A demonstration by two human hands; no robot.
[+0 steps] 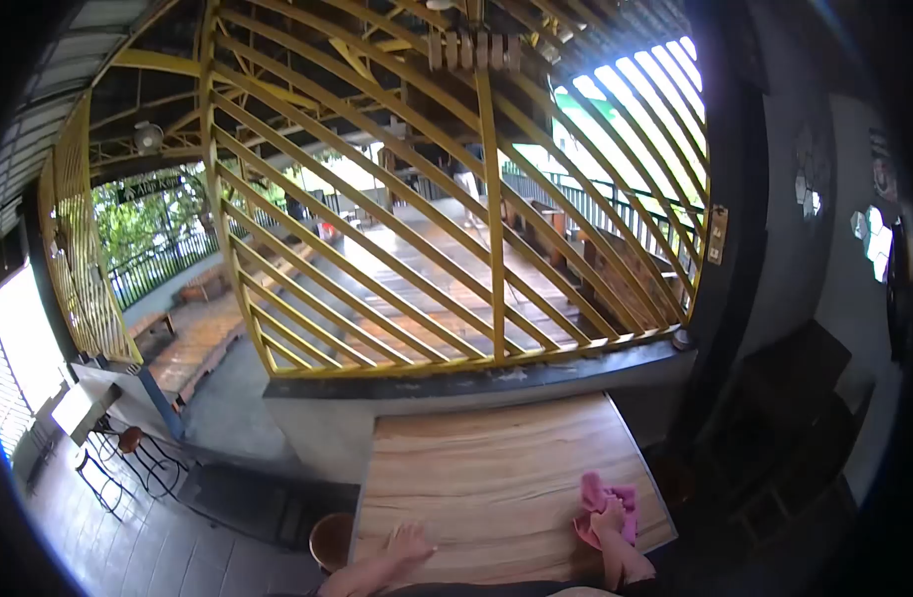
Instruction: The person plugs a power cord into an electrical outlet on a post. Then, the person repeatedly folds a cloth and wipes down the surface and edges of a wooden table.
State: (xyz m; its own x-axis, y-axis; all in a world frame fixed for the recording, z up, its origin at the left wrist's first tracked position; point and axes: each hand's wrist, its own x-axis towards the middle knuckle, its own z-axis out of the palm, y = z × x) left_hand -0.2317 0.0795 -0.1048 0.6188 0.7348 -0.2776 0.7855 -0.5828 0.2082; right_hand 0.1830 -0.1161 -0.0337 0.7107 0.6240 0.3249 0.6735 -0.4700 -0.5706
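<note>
A pink cloth (593,490) lies bunched on the right part of a wood-grain table (496,448). My right hand (608,519) is closed over the cloth, pressing it to the tabletop near the right edge. At the near left of the same table, my left hand (409,543) rests flat with its fingers stretched out, holding nothing. The table has a thin pale edge strip, and its far side meets a low wall.
Yellow slatted lattice (496,219) rises from the low wall (322,423) beyond the table. A round stool (331,540) stands at the table's left, with a dark bench (243,502) farther left. Dark chairs (800,468) stand to the right. Bar stools (130,440) are at far left.
</note>
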